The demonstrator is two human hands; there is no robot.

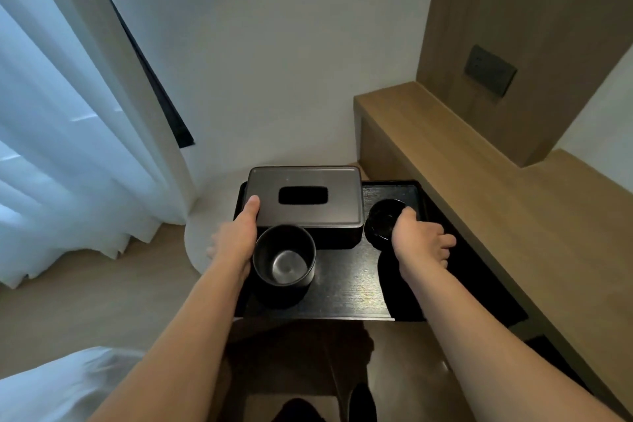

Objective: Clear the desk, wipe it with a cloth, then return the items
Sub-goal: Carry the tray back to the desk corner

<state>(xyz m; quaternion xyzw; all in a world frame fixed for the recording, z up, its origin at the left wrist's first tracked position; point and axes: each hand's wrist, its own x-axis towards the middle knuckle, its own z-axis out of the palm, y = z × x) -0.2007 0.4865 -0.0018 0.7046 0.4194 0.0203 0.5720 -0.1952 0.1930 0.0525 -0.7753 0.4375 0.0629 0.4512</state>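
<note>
Carrying loaded black tray (342,298) beside bare wooden desk (479,181): left hand (236,240) and right hand (421,243) grasping tray edges; cup (283,267) near, tissue box (305,197) and lid (385,219) beyond. Judged clearing or returning; next, level transfer.

bare forearms, no sleeves showing; dark shoes (363,402) at the bottom edge.

We hold a black tray (346,298) just left of the wooden desk (479,175). Our left hand (236,240) grips its left edge, right hand (419,240) its right. On it: tissue box (305,197), cup (283,265), round dish (385,219).
</note>
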